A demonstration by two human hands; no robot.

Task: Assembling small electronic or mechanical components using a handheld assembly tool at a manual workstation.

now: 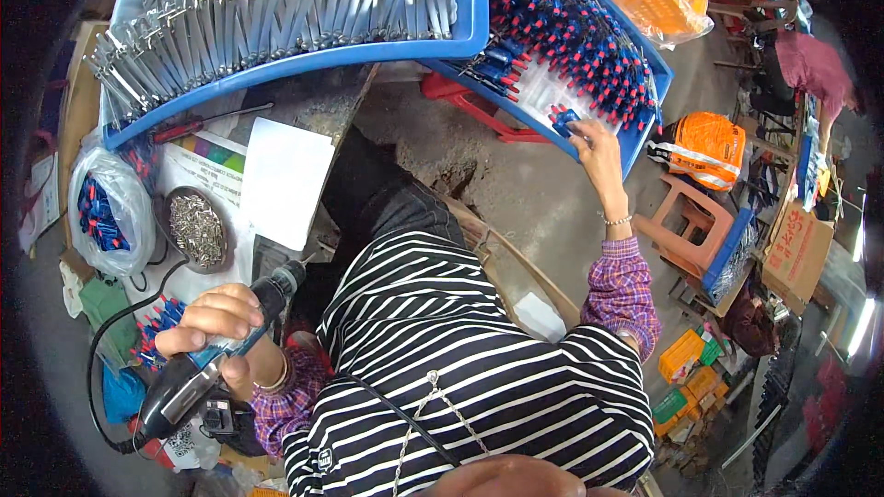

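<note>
Left hand (pixel 214 315) wraps the power screwdriver (pixel 216 357), heavy and rigid, gripped mid-body. Right hand (pixel 594 143) pinches a light, stiff blue-red piece (pixel 563 118) in the tray (pixel 635 143).

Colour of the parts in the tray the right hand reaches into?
Blue with red tips; right hand touches them, head view.

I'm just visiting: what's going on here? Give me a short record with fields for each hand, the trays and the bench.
left hand: grips a corded electric screwdriver, tip raised toward the bench
right hand: stretched out to a blue tray, fingers on a red-and-blue handled piece
that tray's load: rows of red-and-blue handled pieces
other blue tray: packed with grey metal parts
bench: round dish of screws, clear bag of blue-and-red pieces, white paper sheet
</note>
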